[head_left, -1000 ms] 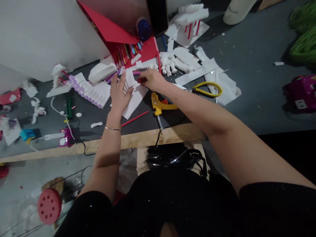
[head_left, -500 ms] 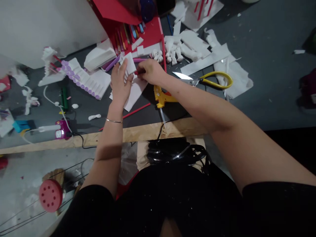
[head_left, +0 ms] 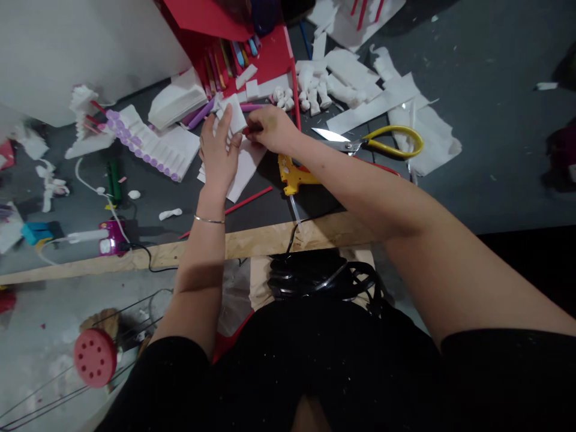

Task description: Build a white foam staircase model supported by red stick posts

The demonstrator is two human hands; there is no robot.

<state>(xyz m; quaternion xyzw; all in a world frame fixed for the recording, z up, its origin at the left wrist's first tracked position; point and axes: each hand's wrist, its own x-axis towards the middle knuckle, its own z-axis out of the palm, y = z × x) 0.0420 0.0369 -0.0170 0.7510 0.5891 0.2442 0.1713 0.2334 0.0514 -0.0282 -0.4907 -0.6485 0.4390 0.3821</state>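
A small white piece sits over the bench, raised at a tilt above a flat white sheet, and the left hand is closed on it, fingers spread along its near side. Just beside it, the right hand has its fingertips pinched together on a small red piece, mostly hidden by the fingers; whether red and white touch, I cannot tell. Near the right forearm lie a yellow glue gun, partly covered by the arm, and yellow-handled scissors with parted blades. Nearer the wooden edge lies a thin red stick
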